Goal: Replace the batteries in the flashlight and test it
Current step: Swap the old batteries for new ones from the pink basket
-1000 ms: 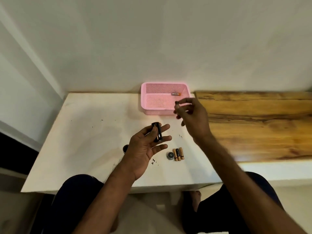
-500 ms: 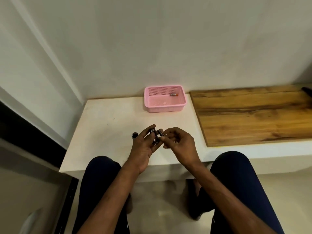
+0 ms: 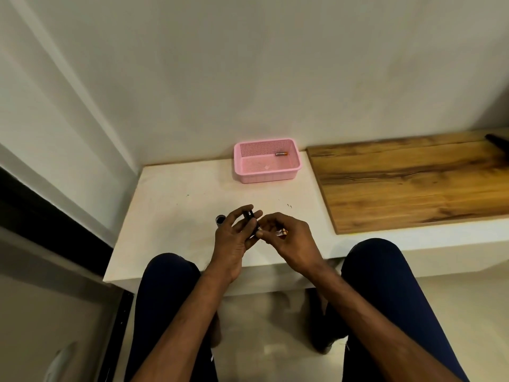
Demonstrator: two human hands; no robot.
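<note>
Left hand (image 3: pixel 234 241) wrapped round the black flashlight body (image 3: pixel 249 218), thumb and fingers curled about it, just above the near part of the white table (image 3: pixel 170 216). Right hand (image 3: pixel 292 244) close against it, fingertips bunched at the body's near end. Gripping something there or merely touching: cannot tell, with the fingers hiding that spot.

Around them: a black cap (image 3: pixel 220 219) resting on the table just left of the left hand, partly hidden behind its knuckles. Under the right hand, loose batteries (image 3: pixel 283 232) on the table, only orange-and-pale ends peeking out past the fingers. Farther back, against the wall, a pink basket (image 3: pixel 237 164) with a battery (image 3: pixel 281 153) lying in its far right corner. To the right, a wooden board (image 3: pixel 413 186), well apart from the hands, with a dark object (image 3: pixel 497 139) at its far corner, cut off by the frame edge. Below, two knees in dark trousers (image 3: pixel 170 274) either side of the forearms.

Both forearms reaching forward from the bottom, hands meeting over the table's front part. Flashlight body slanting in the left hand, far end poking out above the fingers. Right hand back-up, fingers bent down.

Counted: two hands, one flashlight body, one cap, one basket, one battery in it, one board. Batteries beneath the right hand: too hidden to count.
</note>
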